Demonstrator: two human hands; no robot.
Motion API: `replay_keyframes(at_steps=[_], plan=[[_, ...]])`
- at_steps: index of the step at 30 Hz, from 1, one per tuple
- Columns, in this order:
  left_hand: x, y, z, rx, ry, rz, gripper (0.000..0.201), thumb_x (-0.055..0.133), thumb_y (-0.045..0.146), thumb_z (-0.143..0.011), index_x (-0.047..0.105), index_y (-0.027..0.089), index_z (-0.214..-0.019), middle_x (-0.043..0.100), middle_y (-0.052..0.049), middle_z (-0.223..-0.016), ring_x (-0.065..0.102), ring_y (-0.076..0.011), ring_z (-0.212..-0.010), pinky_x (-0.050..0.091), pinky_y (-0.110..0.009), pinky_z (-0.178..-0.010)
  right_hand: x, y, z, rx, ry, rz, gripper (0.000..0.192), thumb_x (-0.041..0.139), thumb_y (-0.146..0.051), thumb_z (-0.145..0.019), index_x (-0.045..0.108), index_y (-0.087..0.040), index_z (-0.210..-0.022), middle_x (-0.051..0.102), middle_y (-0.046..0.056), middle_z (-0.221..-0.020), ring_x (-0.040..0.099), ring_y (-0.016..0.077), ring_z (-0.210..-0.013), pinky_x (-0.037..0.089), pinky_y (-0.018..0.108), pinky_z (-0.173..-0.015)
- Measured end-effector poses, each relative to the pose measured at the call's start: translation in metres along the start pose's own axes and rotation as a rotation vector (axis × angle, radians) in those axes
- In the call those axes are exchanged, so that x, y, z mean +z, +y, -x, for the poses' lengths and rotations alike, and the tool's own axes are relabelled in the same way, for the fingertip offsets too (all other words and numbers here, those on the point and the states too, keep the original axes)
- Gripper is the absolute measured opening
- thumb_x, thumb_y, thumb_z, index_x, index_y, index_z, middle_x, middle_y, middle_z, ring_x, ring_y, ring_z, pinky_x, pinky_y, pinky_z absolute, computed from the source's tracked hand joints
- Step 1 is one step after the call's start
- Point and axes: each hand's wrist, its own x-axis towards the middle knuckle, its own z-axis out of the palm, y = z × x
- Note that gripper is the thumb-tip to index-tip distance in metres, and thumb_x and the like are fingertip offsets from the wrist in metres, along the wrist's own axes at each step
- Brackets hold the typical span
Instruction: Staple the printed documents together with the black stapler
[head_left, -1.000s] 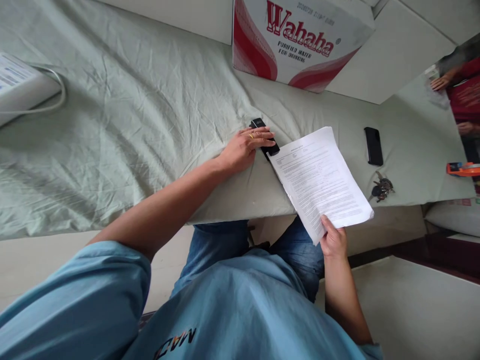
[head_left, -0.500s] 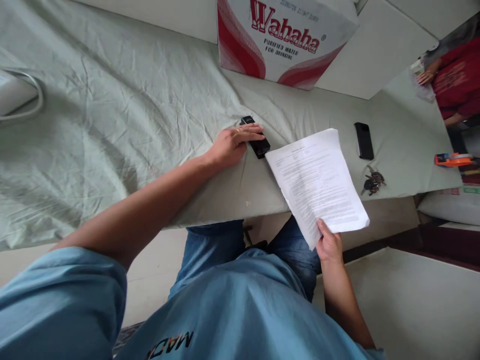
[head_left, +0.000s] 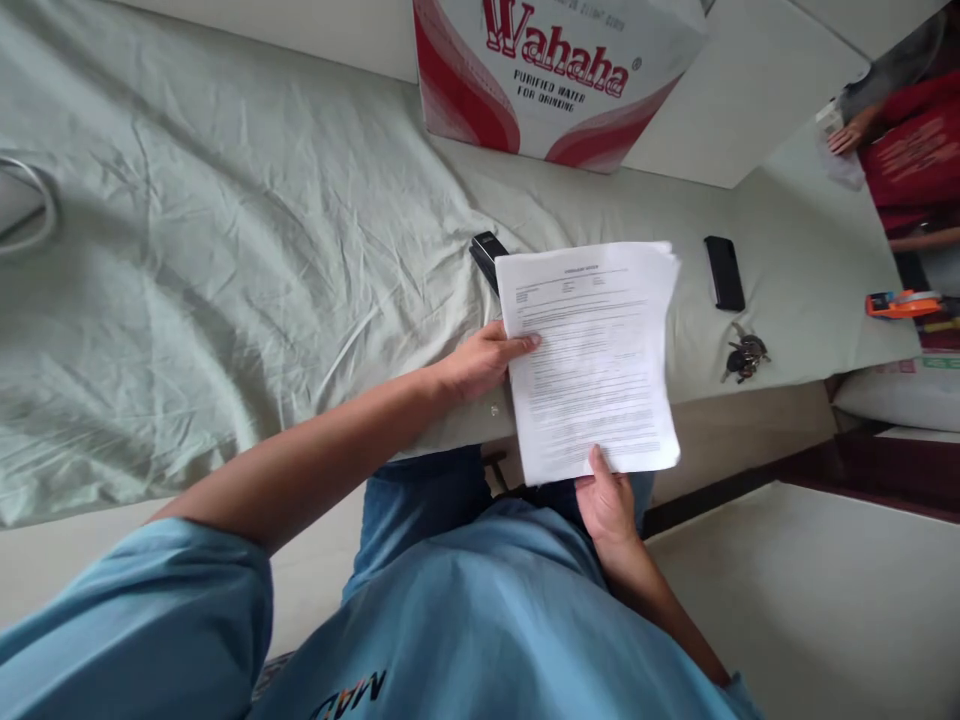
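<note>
Stapler point(head_left: 486, 256) on table point(head_left: 225, 250), just behind and left of papers point(head_left: 592, 350); phone point(head_left: 724, 272) to the right, keys point(head_left: 744, 357) in front; box point(head_left: 555, 70) behind.

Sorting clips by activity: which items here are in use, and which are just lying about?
In use: white printed paper stack, held by left hand and right hand; black stapler beside it.
Lying about: black phone, dark key bunch, red-and-white Wahaha carton, orange tape dispenser.
</note>
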Motion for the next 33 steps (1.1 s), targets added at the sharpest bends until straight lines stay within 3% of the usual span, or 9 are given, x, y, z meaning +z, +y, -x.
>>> replay_keyframes(at_steps=[3, 6, 9, 11, 15, 18, 21, 25, 33], plan=[[-0.010, -0.002, -0.007, 0.019, 0.033, 0.044, 0.049, 0.099, 0.043, -0.081, 0.083, 0.020, -0.121, 0.086, -0.016, -0.128, 0.073, -0.0451, -0.138, 0.050, -0.069, -0.126, -0.021, -0.027, -0.020, -0.133, 0.016, 0.034, 0.066, 0.089, -0.068, -0.082, 0.076, -0.030, -0.133, 0.080, 0.007, -0.143, 0.072, 0.0285, -0.136, 0.057, 0.050, -0.119], [-0.011, 0.001, -0.007, 0.023, 0.024, 0.059, 0.047, 0.102, 0.038, -0.078, 0.083, 0.018, -0.116, 0.087, -0.017, -0.119, 0.077, -0.0454, -0.130, 0.056, -0.067, -0.120, -0.038, -0.064, -0.047, -0.271, 0.002, 0.129, 0.076, 0.088, -0.080, -0.076, 0.074, -0.029, -0.131, 0.079, 0.009, -0.133, 0.072, 0.0291, -0.127, 0.060, 0.048, -0.110], [-0.006, 0.002, -0.004, 0.038, 0.040, 0.052, 0.050, 0.104, 0.038, -0.076, 0.082, 0.015, -0.116, 0.087, -0.018, -0.118, 0.079, -0.0438, -0.126, 0.059, -0.064, -0.117, -0.030, -0.091, -0.070, -0.382, -0.129, 0.229, 0.096, 0.097, -0.082, -0.060, 0.074, -0.029, -0.136, 0.077, 0.012, -0.140, 0.070, 0.0335, -0.133, 0.057, 0.049, -0.114], [-0.004, 0.003, -0.002, 0.044, 0.055, 0.018, 0.052, 0.105, 0.039, -0.076, 0.082, 0.015, -0.117, 0.086, -0.018, -0.120, 0.080, -0.0418, -0.123, 0.060, -0.061, -0.116, -0.015, -0.099, -0.084, -0.421, -0.230, 0.259, 0.098, 0.103, -0.077, -0.056, 0.075, -0.028, -0.136, 0.078, 0.012, -0.142, 0.070, 0.0337, -0.134, 0.055, 0.049, -0.117], [-0.007, 0.006, 0.002, -0.008, 0.038, -0.125, 0.050, 0.102, 0.047, -0.080, 0.083, 0.015, -0.113, 0.086, -0.018, -0.122, 0.080, -0.0398, -0.121, 0.059, -0.059, -0.117, 0.012, -0.097, -0.112, -0.437, -0.212, 0.300, 0.065, 0.108, -0.058, -0.060, 0.084, -0.023, -0.110, 0.087, 0.009, -0.113, 0.078, 0.0325, -0.117, 0.058, 0.050, -0.113], [-0.011, 0.007, -0.001, -0.057, -0.050, 0.013, 0.049, 0.092, 0.059, -0.089, 0.084, 0.015, -0.110, 0.086, -0.019, -0.121, 0.079, -0.0417, -0.124, 0.059, -0.060, -0.117, 0.015, -0.092, -0.130, -0.422, -0.182, 0.338, 0.048, 0.106, -0.054, -0.065, 0.086, -0.021, -0.094, 0.088, 0.007, -0.095, 0.081, 0.0316, -0.101, 0.062, 0.051, -0.104], [-0.014, 0.005, -0.006, -0.086, -0.080, 0.167, 0.046, 0.089, 0.058, -0.090, 0.083, 0.016, -0.109, 0.087, -0.019, -0.115, 0.079, -0.0419, -0.125, 0.061, -0.058, -0.116, 0.009, -0.089, -0.142, -0.391, -0.212, 0.342, 0.046, 0.104, -0.057, -0.069, 0.087, -0.021, -0.094, 0.088, 0.006, -0.093, 0.081, 0.0290, -0.093, 0.065, 0.049, -0.096], [-0.015, 0.001, -0.010, -0.094, 0.002, 0.194, 0.034, 0.088, 0.043, -0.094, 0.082, 0.014, -0.110, 0.087, -0.018, -0.111, 0.080, -0.0388, -0.124, 0.061, -0.055, -0.117, 0.007, -0.083, -0.151, -0.445, -0.177, 0.322, 0.047, 0.101, -0.058, -0.072, 0.087, -0.023, -0.098, 0.088, 0.004, -0.097, 0.078, 0.0240, -0.089, 0.063, 0.041, -0.091], [-0.023, 0.000, -0.015, -0.076, -0.054, 0.200, 0.036, 0.082, 0.051, -0.094, 0.083, 0.018, -0.108, 0.089, -0.015, -0.110, 0.078, -0.0416, -0.132, 0.060, -0.055, -0.118, 0.008, -0.075, -0.160, -0.594, -0.050, 0.253, 0.043, 0.096, -0.061, -0.074, 0.078, -0.023, -0.084, 0.077, -0.002, -0.081, 0.063, 0.0152, -0.073, 0.053, 0.030, -0.075]])
